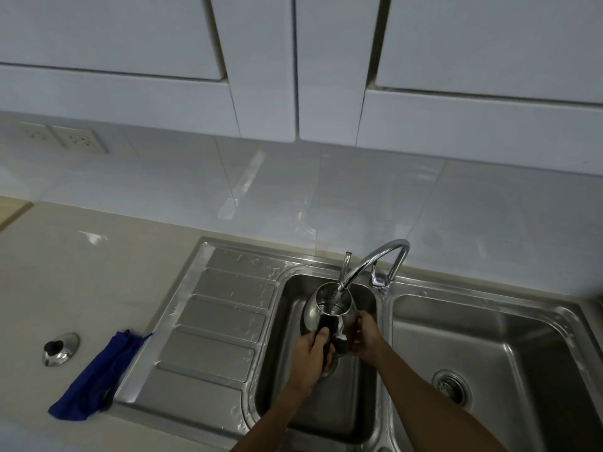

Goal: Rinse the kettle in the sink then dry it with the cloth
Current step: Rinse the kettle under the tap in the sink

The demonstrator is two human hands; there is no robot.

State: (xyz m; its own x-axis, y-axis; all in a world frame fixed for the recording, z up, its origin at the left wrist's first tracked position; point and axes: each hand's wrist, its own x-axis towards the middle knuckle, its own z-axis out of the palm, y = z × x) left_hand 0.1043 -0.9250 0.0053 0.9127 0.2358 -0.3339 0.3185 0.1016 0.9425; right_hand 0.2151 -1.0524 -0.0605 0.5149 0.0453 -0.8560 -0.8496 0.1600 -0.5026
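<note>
Pointing its spout [346, 260] away, the kettle [321, 308] is upright under the tap [375, 260].

Reaching forward with both bare forearms, close together. Gripping the kettle [316, 313] by its handle in the left hand [310, 357], thumb on top. Cupping its side with the right hand [367, 337], fingers curved against it.

Silver kettle [321, 309], blue cloth [98, 378], steel-grey sink [215, 321], beige counter [81, 288]
</note>
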